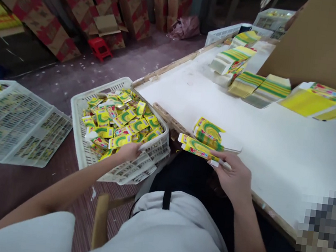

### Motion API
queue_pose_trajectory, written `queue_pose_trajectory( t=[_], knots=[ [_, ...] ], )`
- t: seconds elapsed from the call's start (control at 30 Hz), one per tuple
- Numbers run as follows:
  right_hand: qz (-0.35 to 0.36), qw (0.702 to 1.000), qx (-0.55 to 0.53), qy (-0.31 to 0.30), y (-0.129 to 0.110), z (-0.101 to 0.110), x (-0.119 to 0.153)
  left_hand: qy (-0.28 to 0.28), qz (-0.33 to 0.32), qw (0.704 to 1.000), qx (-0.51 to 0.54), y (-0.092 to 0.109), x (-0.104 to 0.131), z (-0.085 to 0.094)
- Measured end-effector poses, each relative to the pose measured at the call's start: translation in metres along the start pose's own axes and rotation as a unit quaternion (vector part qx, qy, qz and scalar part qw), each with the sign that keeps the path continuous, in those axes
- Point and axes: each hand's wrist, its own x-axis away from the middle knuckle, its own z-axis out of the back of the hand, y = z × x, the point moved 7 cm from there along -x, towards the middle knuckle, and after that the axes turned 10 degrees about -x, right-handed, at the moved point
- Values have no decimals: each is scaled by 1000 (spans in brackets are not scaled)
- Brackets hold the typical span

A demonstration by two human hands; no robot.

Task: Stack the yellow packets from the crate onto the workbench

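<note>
My right hand (233, 176) pinches a small yellow-and-green printed carton (197, 147) near its right end, over the table's front edge. White flaps show at the carton's far left end. Just behind it, another yellow-and-green carton piece (208, 132) lies on the white table. My left hand (130, 151) is at the near right rim of a white plastic basket (77, 131), close to the packets inside. Its fingers are mostly hidden, so whether it holds anything is unclear. Several small yellow-and-green packets (126, 117) fill the basket.
Stacks of flat yellow-green cartons (246, 84) stand on the far side of the white table (187, 89), beside a large brown cardboard sheet (312, 45). Another white basket (17, 132) is at the left. Behind are a red stool (100, 48) and tall printed boxes (131, 3).
</note>
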Motion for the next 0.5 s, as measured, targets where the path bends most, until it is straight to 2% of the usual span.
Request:
queue_pose_trajectory(
  t=[0.17, 0.27, 0.33, 0.5],
  knots=[
    [4, 1000, -2, 6, 2, 1, 2, 11, 26, 1000, -6, 4, 10, -7],
    [-1, 1000, -17, 3, 6, 1, 2, 9, 12, 1000, -12, 10, 16, -12],
    [-9, 1000, -24, -1, 10, 1, 2, 5, 6, 1000, -16, 7, 14, -11],
    [-1, 1000, -9, 5, 11, 3, 0, 20, 39, 999, -10, -5, 13, -7]
  ],
)
